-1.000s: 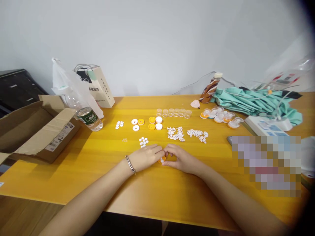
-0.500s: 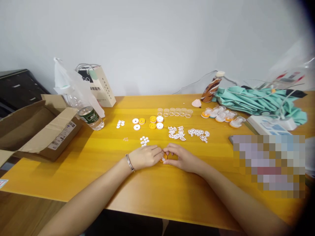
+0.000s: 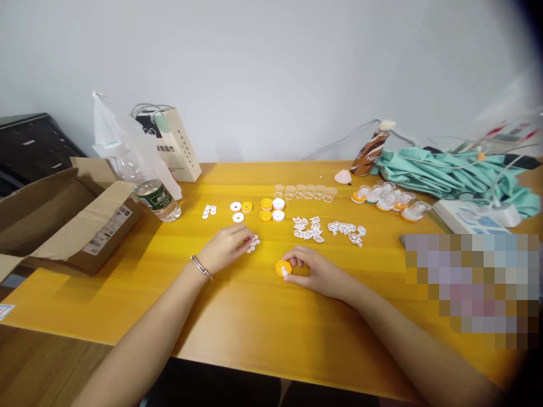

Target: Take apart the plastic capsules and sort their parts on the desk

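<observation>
My right hand point(image 3: 311, 272) is closed on the edge of a round orange disc point(image 3: 278, 268) with a small white piece at its centre, resting at the table. My left hand point(image 3: 225, 246), a silver bracelet on its wrist, reaches a group of small white round pieces point(image 3: 257, 242). Its fingers are bent together over the near side of that group, and whatever is between the fingertips is hidden. Behind the hands lie white and orange rings point(image 3: 266, 216) and a bunch of white openwork pieces point(image 3: 314, 232).
Clear small cups point(image 3: 310, 191) line up farther back. Assembled clear-topped pieces point(image 3: 388, 199) sit at the right, near a brown bottle point(image 3: 370, 151) and a green folded cloth point(image 3: 458, 175). On the left stand a cardboard box point(image 3: 102, 237), a water bottle point(image 3: 159, 202) and a paper bag point(image 3: 180, 147).
My left hand has left the orange disc and moved left to the small white round pieces. My right hand still holds the disc, which now shows more fully. The view has shifted slightly.
</observation>
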A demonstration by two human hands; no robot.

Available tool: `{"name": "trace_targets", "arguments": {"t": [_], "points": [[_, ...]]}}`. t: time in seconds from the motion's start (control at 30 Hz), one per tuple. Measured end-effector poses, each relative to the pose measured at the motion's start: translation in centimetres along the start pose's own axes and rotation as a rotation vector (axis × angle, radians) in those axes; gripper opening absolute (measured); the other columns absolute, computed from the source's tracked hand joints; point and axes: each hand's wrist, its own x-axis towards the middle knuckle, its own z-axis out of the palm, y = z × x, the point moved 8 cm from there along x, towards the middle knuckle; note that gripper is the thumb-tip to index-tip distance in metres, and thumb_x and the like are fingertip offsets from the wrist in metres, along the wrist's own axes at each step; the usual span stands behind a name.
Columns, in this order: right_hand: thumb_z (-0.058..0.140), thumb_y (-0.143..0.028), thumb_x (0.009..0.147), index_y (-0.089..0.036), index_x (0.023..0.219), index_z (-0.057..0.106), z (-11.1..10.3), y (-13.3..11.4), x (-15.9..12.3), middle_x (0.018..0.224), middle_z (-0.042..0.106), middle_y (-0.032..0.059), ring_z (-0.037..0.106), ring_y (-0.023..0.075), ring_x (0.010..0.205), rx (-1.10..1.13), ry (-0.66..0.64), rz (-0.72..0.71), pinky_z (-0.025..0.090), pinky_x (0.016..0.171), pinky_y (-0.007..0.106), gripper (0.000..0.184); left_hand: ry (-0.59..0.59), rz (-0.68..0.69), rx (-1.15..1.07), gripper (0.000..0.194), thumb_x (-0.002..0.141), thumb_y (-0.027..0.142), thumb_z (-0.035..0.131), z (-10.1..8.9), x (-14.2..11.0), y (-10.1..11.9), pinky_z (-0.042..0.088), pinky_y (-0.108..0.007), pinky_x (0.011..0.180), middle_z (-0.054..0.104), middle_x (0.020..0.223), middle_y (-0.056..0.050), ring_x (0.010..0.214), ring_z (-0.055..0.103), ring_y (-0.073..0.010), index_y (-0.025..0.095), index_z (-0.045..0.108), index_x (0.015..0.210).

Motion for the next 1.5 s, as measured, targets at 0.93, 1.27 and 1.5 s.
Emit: {"name": "trace_targets", "arguments": {"t": [0.93, 1.27, 1.5], "points": [[0.06, -0.028, 0.077, -0.02, 0.087, 0.058, 0.0, -0.1, 0.2, 0.076, 0.051, 0.0006, 0.049, 0.0136, 0.073, -0.05, 0.012, -0.025, 0.041, 0.067, 0.026, 0.013, -0.152, 0.264, -0.272, 0.019, 0.089, 0.022, 0.043, 3.6, -0.2, 6.4, 0.044, -0.03, 0.083, 0.057, 0.102, -0.007, 0.092, 0.053, -0.0143, 0.018, 0.059, 0.1], [0.058, -0.029, 0.079, -0.021, 0.086, 0.059, 0.1, 0.0, 0.3, 0.075, 0.05, 0.0008, 0.048, 0.0144, 0.074, -0.046, 0.005, -0.027, 0.041, 0.068, 0.027, 0.011, -0.241, 0.187, -0.317, 0.017, 0.09, 0.017, 0.039, 4.7, 0.2, 5.9, 0.043, -0.029, 0.083, 0.053, 0.096, -0.007, 0.091, 0.05, -0.0154, 0.016, 0.055, 0.095], [0.058, -0.028, 0.08, -0.019, 0.082, 0.06, 0.1, -0.4, 0.4, 0.075, 0.05, 0.0015, 0.049, 0.0145, 0.074, -0.05, -0.004, -0.058, 0.04, 0.068, 0.027, 0.01, -0.338, 0.132, -0.365, 0.011, 0.084, 0.012, 0.045, 5.3, 0.6, 5.8, 0.042, -0.03, 0.081, 0.049, 0.092, -0.006, 0.088, 0.048, -0.016, 0.018, 0.05, 0.092]]}}
